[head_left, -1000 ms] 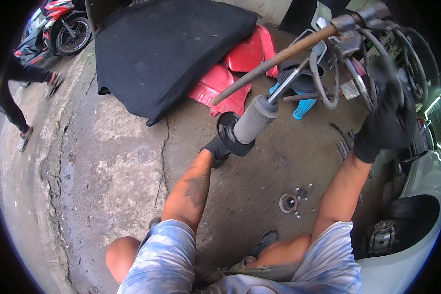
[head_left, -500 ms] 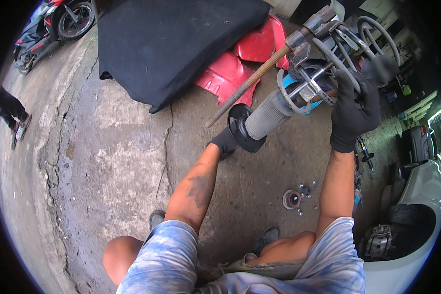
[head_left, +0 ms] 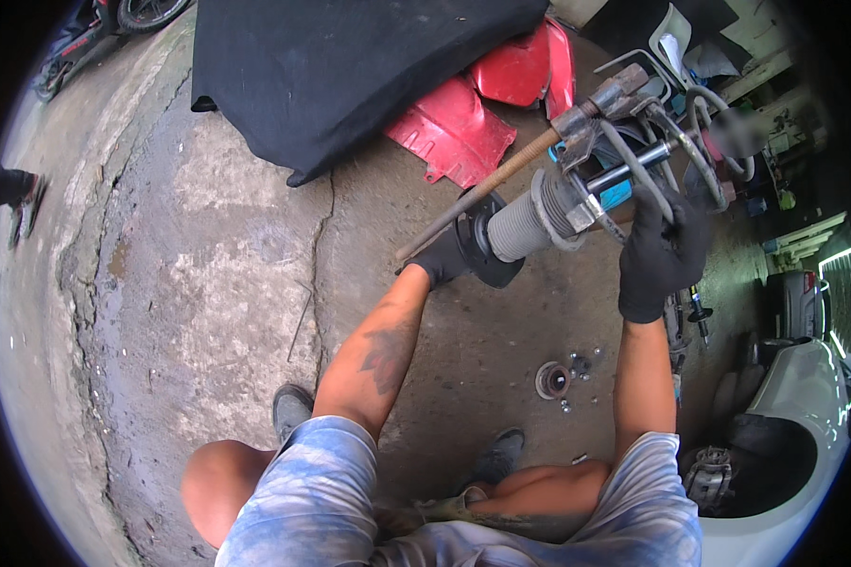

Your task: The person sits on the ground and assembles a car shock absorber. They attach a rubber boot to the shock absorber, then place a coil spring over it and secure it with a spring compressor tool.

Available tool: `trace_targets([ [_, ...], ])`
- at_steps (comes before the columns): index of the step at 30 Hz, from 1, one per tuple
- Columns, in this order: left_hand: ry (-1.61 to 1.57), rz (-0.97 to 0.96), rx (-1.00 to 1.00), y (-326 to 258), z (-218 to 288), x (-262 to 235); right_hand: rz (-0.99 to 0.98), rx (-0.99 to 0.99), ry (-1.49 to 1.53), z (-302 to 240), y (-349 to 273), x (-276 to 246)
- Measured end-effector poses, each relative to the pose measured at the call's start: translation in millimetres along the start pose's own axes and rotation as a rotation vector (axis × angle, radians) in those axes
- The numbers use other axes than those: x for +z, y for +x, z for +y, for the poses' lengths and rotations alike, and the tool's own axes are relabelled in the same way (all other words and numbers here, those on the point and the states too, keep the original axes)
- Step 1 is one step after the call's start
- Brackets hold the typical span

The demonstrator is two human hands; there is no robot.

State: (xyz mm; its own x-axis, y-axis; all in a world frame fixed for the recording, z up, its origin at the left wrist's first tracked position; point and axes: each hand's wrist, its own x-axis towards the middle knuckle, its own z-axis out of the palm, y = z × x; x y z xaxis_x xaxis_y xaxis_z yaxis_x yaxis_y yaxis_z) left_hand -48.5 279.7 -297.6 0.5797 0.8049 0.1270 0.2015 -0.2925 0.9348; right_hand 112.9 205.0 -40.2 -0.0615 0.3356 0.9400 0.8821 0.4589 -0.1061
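Observation:
I hold a coil-spring strut assembly slanting across the upper right. A black glove covers my left hand [head_left: 442,261], which is closed at the strut's black mount plate [head_left: 494,270]; its fingertips are hidden behind. Beside the plate sits a ribbed grey dust boot [head_left: 518,234]. A shiny shaft [head_left: 622,174] runs on from it inside the coil spring [head_left: 625,149]. My right hand [head_left: 664,257], also gloved, is curled round a coil. Alongside the spring lies a spring compressor with a rusty threaded rod [head_left: 497,178]; its lower tip is near my left wrist.
On the concrete floor are a round metal part [head_left: 552,380] and several small nuts [head_left: 580,367]. Red body panels [head_left: 454,132] lie by a black cloth cover [head_left: 340,76]. A light-coloured car [head_left: 799,378] with an exposed brake caliper [head_left: 708,475] stands right. Another person's feet [head_left: 26,210] show far left.
My right hand has come lower and slightly left with the spring. More of my left hand shows beside the mount plate, and the threaded rod lies closer to it. The whole view has shifted slightly.

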Motion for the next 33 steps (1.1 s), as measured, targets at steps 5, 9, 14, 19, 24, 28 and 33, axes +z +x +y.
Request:
trace_targets([
  [5, -0.085, 0.113, -0.025, -5, 17, 8, -0.063, 0.018, 0.09, 3, -20, 4],
  [9, 0.04, 0.027, 0.01, 0, -7, 14, -0.084, 0.089, 0.072, -2, -28, 8],
  [14, -0.031, 0.104, 0.017, -7, -7, 21, -0.114, 0.097, 0.033, -9, -26, 9],
  [19, -0.019, 0.25, 0.148, -10, 0, 22, -0.065, 0.004, 0.022, -7, -28, 16],
  [24, 0.013, 0.271, 0.158, -12, -1, 25, -0.026, 0.001, 0.043, -17, -37, 17],
  [28, 0.01, 0.286, 0.27, -2, 5, 21, -0.018, 0.014, 0.048, -14, -50, 21],
  [33, -0.035, 0.259, 0.263, -13, 21, 18, 0.016, -0.03, 0.009, -10, -64, 23],
])
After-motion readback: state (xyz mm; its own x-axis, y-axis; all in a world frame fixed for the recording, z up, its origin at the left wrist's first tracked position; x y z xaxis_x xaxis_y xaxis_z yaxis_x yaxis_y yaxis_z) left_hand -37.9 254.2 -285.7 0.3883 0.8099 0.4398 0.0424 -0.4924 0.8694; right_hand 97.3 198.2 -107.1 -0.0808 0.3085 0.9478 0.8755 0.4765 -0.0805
